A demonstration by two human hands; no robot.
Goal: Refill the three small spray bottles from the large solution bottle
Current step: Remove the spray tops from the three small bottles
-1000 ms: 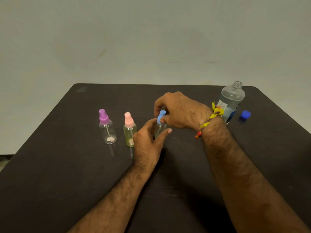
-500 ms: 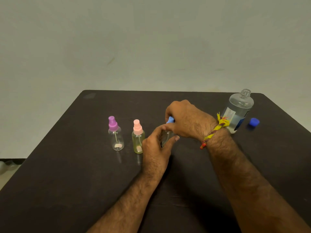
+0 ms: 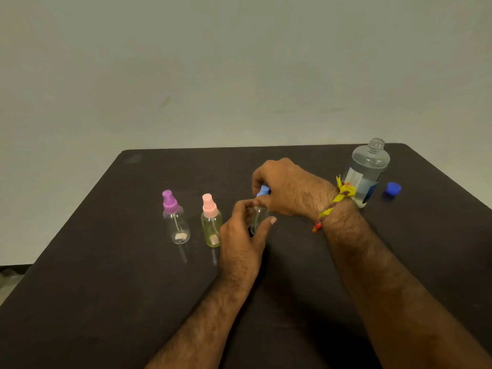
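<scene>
Blue-capped spray bottle [image 3: 257, 218]: stands on the counter [image 3: 106, 288] between the two hands; a small clear bottle, largely covered by fingers, so I cannot tell how much liquid it holds.
Blue spray cap [image 3: 263, 191]: sits at the top of that bottle; only a corner of it shows under the right hand.
Right hand [image 3: 286, 189]: arched over the blue-capped spray bottle from above, fingers curled down round the blue spray cap and gripping it.
Left hand [image 3: 241, 235]: on the near side of the blue-capped spray bottle, thumb and fingers wrapped round the clear body and holding it upright.
Wristband [image 3: 334, 205]: yellow and reddish thread tied on the right wrist, just right of the blue-capped spray bottle.
Pink-capped spray bottle [image 3: 211, 222]: just left of the blue-capped spray bottle, upright, body yellowish, cap on; the left hand is just beside it, and I cannot tell whether they touch.
Purple-capped spray bottle [image 3: 175, 218]: further left of the blue-capped spray bottle, beyond the pink one, upright, body clear, dip tube visible, cap on.
Large solution bottle [image 3: 368, 169]: well to the right of the blue-capped spray bottle and further back, upright, neck uncapped, clear liquid inside, a white and blue label on its side, partly behind the right wrist.
Blue screw cap [image 3: 393, 188]: lies on the counter just right of the large solution bottle, apart from it.
Counter: dark, matte, carries everything.
Wall [image 3: 239, 70]: plain pale surface behind the counter's far edge.
</scene>
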